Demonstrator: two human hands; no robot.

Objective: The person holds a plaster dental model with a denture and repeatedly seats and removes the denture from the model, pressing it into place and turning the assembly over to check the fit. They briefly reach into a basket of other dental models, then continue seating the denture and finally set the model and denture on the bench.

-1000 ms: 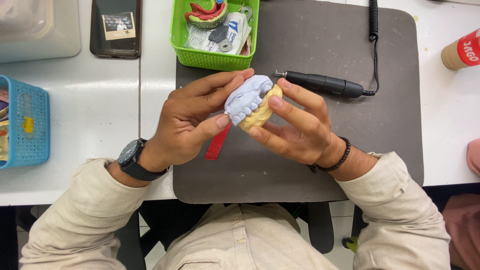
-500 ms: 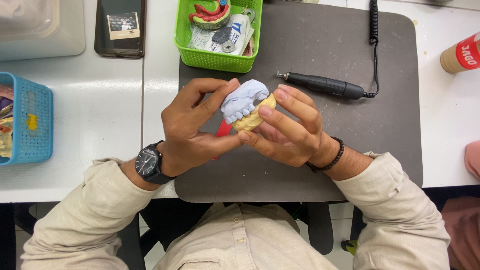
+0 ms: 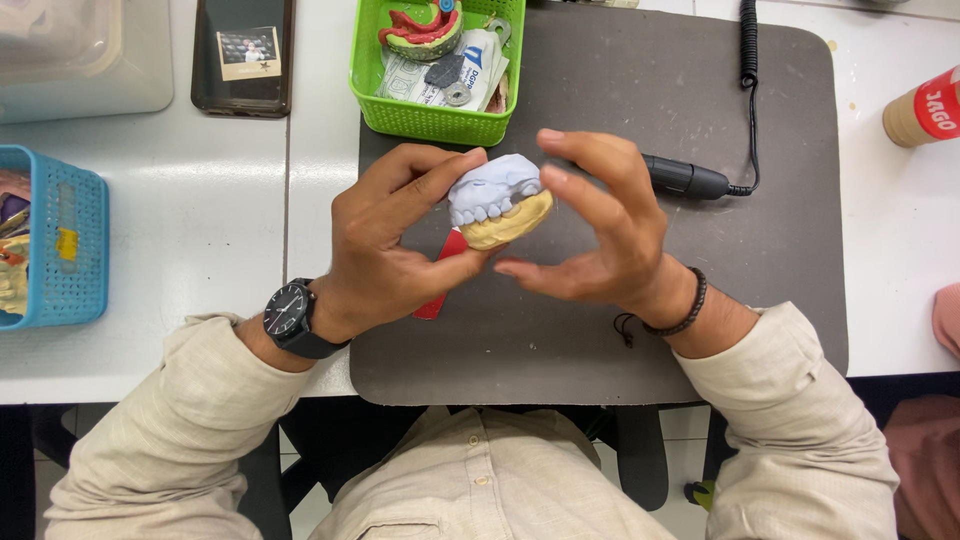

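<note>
Dental cast (image 3: 497, 203) above mat (image 3: 620, 330)

The white table (image 3: 200, 230) carries a dark grey mat (image 3: 640, 330), a black phone (image 3: 243, 55), a blue basket (image 3: 55, 240) (at the left edge) and a clear box (image 3: 85, 55). A green basket (image 3: 430, 110) and a black handpiece (image 3: 685, 180) lie on the mat.
</note>
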